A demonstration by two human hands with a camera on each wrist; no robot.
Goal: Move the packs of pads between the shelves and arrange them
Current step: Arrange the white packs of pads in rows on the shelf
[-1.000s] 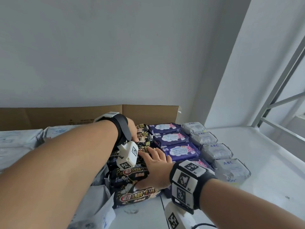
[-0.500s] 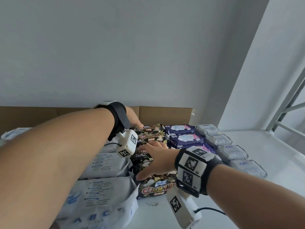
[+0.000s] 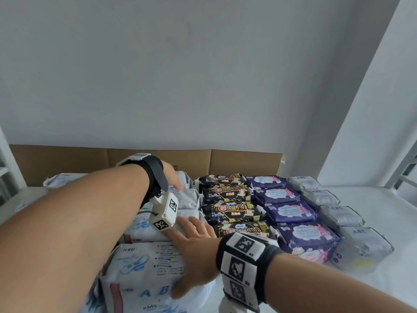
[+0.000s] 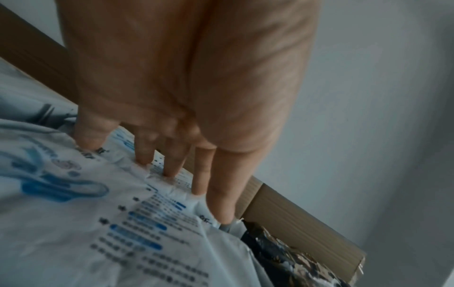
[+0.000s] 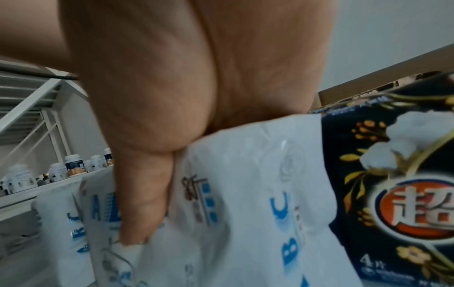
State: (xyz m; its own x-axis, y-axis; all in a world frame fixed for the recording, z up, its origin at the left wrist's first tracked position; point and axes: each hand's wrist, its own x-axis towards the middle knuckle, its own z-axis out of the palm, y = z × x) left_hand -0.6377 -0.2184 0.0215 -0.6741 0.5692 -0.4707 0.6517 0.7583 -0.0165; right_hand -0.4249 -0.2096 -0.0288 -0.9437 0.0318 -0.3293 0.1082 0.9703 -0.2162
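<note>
Rows of pad packs lie on the white shelf (image 3: pixel 383 213). My left hand (image 3: pixel 173 179) reaches to the far end of the row of white ABC packs (image 3: pixel 144 265); its straight fingers (image 4: pixel 172 167) press on the back pack (image 4: pixel 98 223) near the cardboard (image 4: pixel 294 219). My right hand (image 3: pixel 194 245) lies flat on the front white pack, fingers spread on top. Its thumb (image 5: pixel 142 203) runs straight down the pack's front face (image 5: pixel 245 194). Neither hand holds a pack off the shelf.
Right of the white row lie a row of black packs (image 3: pixel 232 211), purple packs (image 3: pixel 291 211) and small grey ABC packs (image 3: pixel 338 213). A cardboard wall (image 3: pixel 246 163) backs them. Bare shelf extends to the right. Bottles (image 5: pixel 73 167) stand on another shelf.
Both hands have moved left from the black packs to the white row. The left hand now presses the row's far end and the right hand its front pack.
</note>
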